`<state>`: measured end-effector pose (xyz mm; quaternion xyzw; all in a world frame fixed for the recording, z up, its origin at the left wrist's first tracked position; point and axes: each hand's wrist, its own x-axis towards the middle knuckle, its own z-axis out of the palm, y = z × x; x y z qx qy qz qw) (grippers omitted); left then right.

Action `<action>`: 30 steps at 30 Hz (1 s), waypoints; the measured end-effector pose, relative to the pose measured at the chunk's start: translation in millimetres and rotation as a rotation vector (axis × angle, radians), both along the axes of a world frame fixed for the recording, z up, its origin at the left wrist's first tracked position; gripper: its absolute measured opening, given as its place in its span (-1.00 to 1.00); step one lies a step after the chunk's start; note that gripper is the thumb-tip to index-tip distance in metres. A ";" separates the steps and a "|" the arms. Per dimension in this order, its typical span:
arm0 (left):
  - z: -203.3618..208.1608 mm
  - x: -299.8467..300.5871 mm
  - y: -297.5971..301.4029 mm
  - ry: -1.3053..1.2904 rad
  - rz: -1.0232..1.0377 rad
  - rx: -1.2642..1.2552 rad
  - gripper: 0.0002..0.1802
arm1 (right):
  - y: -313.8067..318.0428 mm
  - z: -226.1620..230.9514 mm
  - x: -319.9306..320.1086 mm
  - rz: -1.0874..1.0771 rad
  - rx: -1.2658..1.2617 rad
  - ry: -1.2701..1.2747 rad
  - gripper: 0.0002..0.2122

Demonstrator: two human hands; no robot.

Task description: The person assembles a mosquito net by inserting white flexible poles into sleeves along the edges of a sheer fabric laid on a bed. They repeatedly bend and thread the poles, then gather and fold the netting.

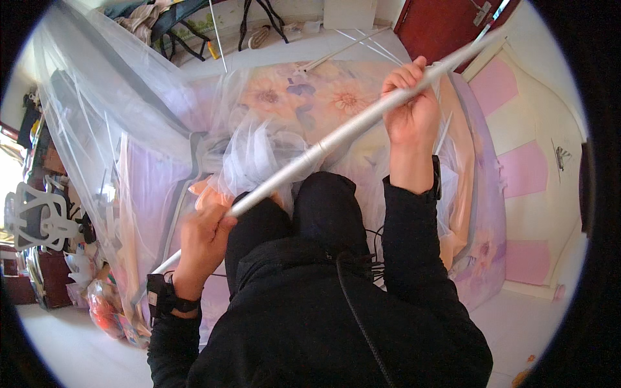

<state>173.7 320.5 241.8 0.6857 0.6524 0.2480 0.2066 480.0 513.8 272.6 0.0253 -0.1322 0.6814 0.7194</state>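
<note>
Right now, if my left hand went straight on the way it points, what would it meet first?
Probably the bunched white sheer netting over the peach-and-purple floral bedspread, just past your left hand, which grips the long whitish pole; depth is unclear, so it might pass above.

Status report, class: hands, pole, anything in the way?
Left hand, right hand: both gripping white pole. Pole held aslant. Bunched netting behind it; contact unclear.

Bright light glares white at the far left; fisheye distortion curves the edges, and black darkens the corners.
</note>
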 end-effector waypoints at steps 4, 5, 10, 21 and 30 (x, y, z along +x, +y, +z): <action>-3.2 0.6 -4.4 -0.231 -0.027 -0.241 -0.77 | -7.3 13.7 -1.4 -0.157 -0.036 -0.075 -0.75; -5.4 5.1 -6.8 -0.182 0.008 -0.191 -0.75 | -11.4 15.9 -2.4 -0.246 -0.158 -0.128 -0.68; -12.2 16.7 -10.6 0.139 0.038 0.219 -0.64 | -17.5 20.6 0.3 -0.340 -0.278 -0.216 -0.57; -22.0 5.2 -9.9 -0.800 -0.201 -0.686 -0.59 | -3.3 22.6 16.1 0.201 0.223 0.011 -0.67; -31.2 -11.6 -16.9 -0.332 -0.160 -0.384 -0.71 | 19.2 14.4 66.8 0.140 0.118 0.091 -0.58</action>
